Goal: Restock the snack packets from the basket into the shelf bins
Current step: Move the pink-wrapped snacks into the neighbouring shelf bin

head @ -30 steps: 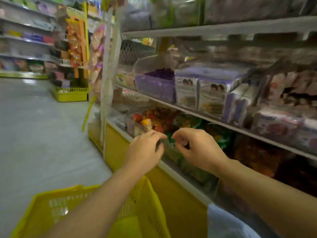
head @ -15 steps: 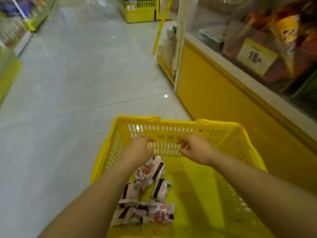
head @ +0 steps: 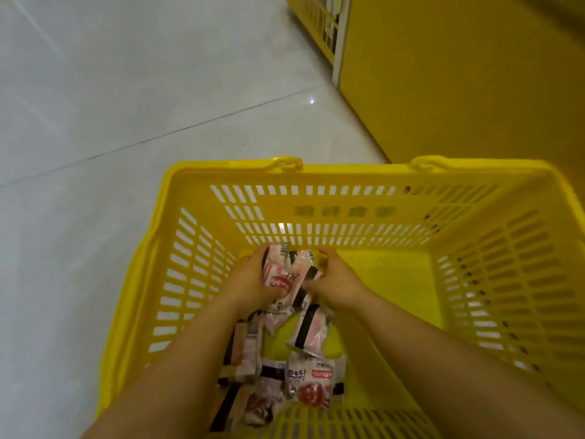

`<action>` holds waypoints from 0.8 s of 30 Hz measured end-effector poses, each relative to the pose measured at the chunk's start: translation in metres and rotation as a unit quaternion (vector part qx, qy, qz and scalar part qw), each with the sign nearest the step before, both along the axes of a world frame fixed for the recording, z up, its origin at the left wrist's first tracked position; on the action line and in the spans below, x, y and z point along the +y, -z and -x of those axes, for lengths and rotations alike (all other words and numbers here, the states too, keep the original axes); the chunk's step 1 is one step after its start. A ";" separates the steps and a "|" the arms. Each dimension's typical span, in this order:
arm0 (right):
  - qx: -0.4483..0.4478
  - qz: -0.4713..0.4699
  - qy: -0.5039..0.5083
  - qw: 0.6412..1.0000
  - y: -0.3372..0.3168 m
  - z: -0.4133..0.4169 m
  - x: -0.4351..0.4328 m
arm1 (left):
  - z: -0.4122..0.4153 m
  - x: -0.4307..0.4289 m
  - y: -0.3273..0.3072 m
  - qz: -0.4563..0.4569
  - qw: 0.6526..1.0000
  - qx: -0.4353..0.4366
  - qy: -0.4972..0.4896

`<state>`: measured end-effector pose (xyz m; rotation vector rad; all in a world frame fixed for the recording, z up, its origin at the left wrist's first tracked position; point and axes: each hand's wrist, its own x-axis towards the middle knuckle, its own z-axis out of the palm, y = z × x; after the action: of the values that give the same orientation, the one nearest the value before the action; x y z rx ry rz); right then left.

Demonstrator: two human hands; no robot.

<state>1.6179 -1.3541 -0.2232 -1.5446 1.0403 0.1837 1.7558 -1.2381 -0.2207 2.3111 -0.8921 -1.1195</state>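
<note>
A yellow plastic basket (head: 348, 213) stands on the floor below me, with several white-and-pink snack packets (head: 308, 383) lying in its left half. Both my hands reach down inside it. My left hand (head: 250, 282) curls around a packet (head: 278, 274) with a red picture on it. Beside it, my right hand (head: 335, 283) closes on a neighbouring packet (head: 304, 280) with a black stripe. The two held packets touch each other between my hands. No shelf bins are in view.
The yellow base panel of the shelf unit (head: 459, 83) rises at the right, just beyond the basket. A yellow slatted crate (head: 313, 23) sits at the top by its corner. Pale tiled floor (head: 126, 106) spreads to the left.
My view dropped from the shelf bins down into the basket. Both hands moved from the shelf front, over the basket rim, down onto the packets and closed on them.
</note>
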 end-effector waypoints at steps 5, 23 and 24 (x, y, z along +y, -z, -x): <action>-0.005 -0.065 0.038 0.997 0.008 -0.001 0.000 | 0.008 -0.010 0.000 0.000 0.999 -0.036 0.012; 0.086 0.429 -0.274 0.856 -0.005 0.107 -0.035 | 0.068 -0.032 0.000 0.077 0.919 -0.182 0.340; 0.081 0.407 -0.302 0.858 -0.005 0.108 -0.033 | 0.066 -0.031 0.000 0.071 0.922 -0.175 0.338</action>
<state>1.5094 -1.3869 -0.2182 -2.6587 0.7464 0.3369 1.6896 -1.2694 -0.2212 2.1600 -1.9425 -0.8292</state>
